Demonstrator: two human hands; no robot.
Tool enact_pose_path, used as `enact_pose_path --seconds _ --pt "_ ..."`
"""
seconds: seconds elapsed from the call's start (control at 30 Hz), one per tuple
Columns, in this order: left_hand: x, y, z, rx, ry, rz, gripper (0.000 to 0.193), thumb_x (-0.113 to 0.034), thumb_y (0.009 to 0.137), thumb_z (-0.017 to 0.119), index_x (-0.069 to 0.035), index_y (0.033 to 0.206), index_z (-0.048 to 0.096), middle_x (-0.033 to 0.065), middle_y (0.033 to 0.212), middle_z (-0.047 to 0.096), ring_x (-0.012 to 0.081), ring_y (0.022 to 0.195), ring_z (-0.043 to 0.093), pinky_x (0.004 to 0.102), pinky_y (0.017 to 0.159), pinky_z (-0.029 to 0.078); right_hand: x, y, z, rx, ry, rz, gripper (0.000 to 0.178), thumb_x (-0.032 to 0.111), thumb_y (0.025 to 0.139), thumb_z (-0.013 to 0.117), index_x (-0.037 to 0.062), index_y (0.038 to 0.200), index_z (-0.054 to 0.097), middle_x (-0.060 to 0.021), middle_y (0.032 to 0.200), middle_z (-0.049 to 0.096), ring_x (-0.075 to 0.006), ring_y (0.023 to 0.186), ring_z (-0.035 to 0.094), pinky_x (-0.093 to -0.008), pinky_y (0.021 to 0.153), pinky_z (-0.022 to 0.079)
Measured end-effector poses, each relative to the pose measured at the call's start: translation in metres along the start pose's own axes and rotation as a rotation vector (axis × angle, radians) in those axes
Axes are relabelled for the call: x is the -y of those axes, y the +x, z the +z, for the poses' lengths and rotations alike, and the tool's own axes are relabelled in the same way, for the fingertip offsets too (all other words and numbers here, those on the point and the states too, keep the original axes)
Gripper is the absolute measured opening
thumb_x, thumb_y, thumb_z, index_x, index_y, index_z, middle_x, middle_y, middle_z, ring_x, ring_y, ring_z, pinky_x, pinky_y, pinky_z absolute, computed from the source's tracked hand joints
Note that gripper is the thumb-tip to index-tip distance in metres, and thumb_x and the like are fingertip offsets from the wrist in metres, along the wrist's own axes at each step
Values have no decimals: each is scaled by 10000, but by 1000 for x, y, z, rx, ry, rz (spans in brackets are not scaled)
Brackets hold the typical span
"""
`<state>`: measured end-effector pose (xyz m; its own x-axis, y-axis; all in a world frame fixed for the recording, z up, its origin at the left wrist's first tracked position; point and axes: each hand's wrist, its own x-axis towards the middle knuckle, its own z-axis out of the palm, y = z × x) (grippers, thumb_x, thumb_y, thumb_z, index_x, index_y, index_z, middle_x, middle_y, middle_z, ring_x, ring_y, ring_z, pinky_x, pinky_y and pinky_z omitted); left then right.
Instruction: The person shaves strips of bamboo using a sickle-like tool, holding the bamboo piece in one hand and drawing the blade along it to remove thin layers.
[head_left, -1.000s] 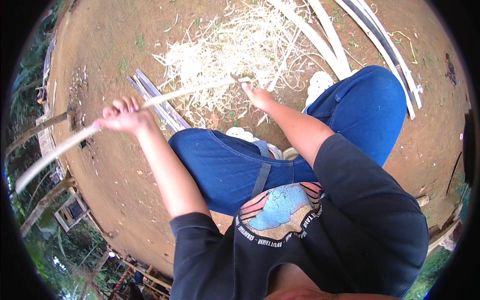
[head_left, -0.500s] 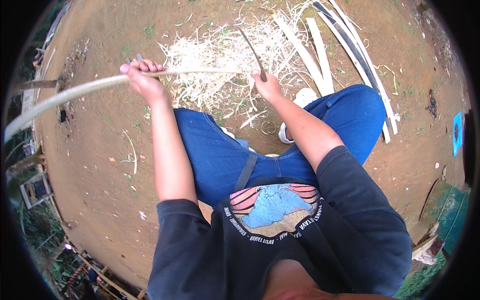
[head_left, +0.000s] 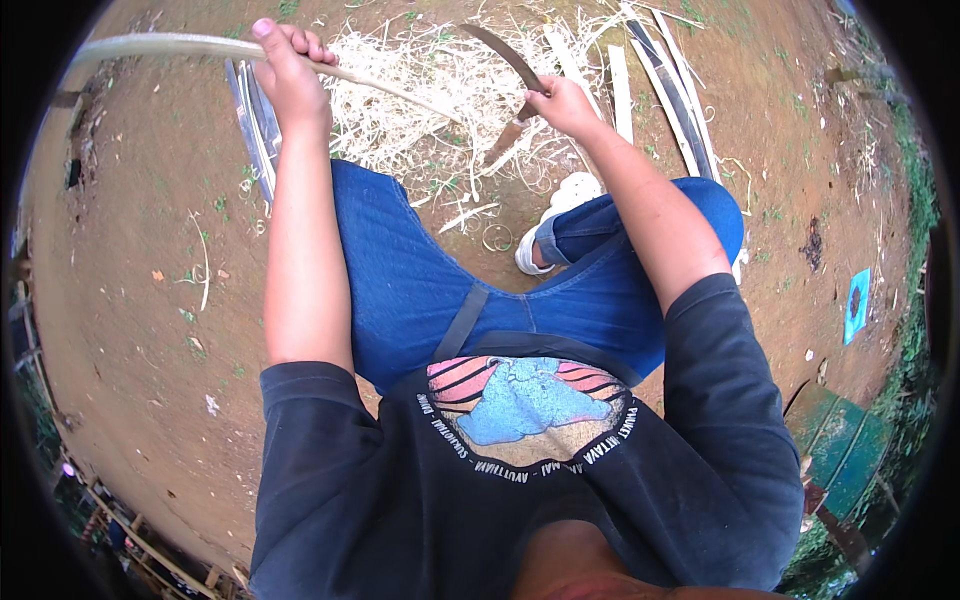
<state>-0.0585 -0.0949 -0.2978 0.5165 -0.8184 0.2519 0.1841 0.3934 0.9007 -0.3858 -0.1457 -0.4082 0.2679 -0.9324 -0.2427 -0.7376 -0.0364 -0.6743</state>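
Observation:
My left hand (head_left: pixel 294 85) is closed around a long, pale bamboo strip (head_left: pixel 180 42), its thumb pointing up and outward. One length of the strip runs off to the far left; its thin end slants down over the shavings. In my right hand (head_left: pixel 565 105) is a knife (head_left: pixel 522 66) with a dark, curved blade and a wooden handle. The fingers hold it close to where the blade meets the handle. Blade and strip are apart. A wide heap of curly, pale shavings (head_left: pixel 390 125) lies on the ground beneath both hands.
Long pale and dark strips (head_left: pixel 668 85) lie on the ground at the far right, more dark strips (head_left: pixel 252 135) beside my left forearm. To the right are a small blue sheet (head_left: pixel 856 305) and a green panel (head_left: pixel 838 450). My jeans-clad legs (head_left: pixel 390 270) are spread around the work area.
The right hand has moved right, away from the strip, and the knife has turned so its handle shows. The strip's thin end now slopes downward, and the view has shifted.

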Motion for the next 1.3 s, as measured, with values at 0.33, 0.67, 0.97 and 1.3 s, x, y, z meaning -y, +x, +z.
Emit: enact_pose_path --seconds 0.33,0.67,0.97,1.3 --pt "-2 5 -5 0 87 -25 627 -682 968 360 -84 784 392 62 689 452 182 636 480 338 628 465 39 25 -28 21 -236 -92 169 214 806 731 62 865 689 -90 819 706 -198 752 667 -331 695 516" --pt "-1 14 -6 -18 5 -89 509 -567 1002 413 -138 730 429 24 623 485 153 582 525 297 611 458 51 47 -29 106 -410 -106 461 177 808 613 151 1265 551 -160 943 687 -279 923 670 -408 819 510" --pt "1 14 -8 -3 49 -67 679 -749 939 298 -98 768 382 48 686 430 175 644 444 341 650 457 80 49 -19 107 -673 -78 517 561 846 599 93 1049 687 -122 973 712 -278 918 692 -419 805 537" --pt "1 23 1 -52 38 -63 674 -766 927 283 -138 694 355 19 586 386 153 511 389 304 510 388 59 66 28 -212 -391 -434 318 343 920 612 29 927 663 -172 861 674 -324 838 659 -413 764 516"
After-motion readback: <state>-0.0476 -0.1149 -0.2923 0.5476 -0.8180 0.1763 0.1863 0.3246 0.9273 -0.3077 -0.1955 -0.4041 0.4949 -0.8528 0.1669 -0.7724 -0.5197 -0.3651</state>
